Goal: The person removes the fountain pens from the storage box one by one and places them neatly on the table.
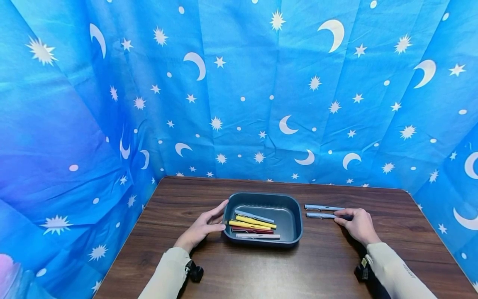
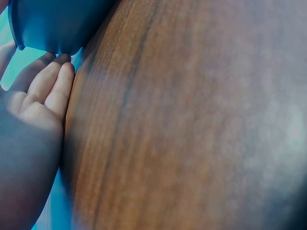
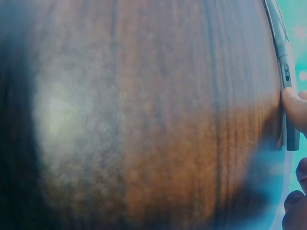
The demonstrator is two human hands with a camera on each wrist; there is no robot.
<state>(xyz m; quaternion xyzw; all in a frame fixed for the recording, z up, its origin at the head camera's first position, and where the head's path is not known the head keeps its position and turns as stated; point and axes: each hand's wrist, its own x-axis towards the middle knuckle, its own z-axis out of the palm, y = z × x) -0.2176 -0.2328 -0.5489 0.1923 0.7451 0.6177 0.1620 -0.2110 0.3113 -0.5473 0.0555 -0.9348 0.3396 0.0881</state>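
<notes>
A dark grey-blue rectangular tray (image 1: 293, 238) stands on the table. Lying in it are several clip pens: a light blue pen (image 1: 257, 217), two yellow pens (image 1: 248, 225), a dark red pen (image 1: 254, 231) and a pale pen (image 1: 257, 236). My left hand (image 1: 199, 228) touches the tray's left side, thumb and loosely straight fingers against its wall. To the right of the tray lie two light blue pens; my right hand (image 1: 356, 226) pinches the nearer pen (image 1: 319, 215) at its right end. The farther pen (image 1: 323, 207) lies just behind it.
The brown wooden table (image 1: 261, 270) ends at a back edge in front of a blue curtain (image 1: 242, 112) with white moons and stars. Black wrist cameras (image 1: 196, 272) hang beneath both sleeves. A pink and blue object (image 1: 9, 270) shows at the lower left.
</notes>
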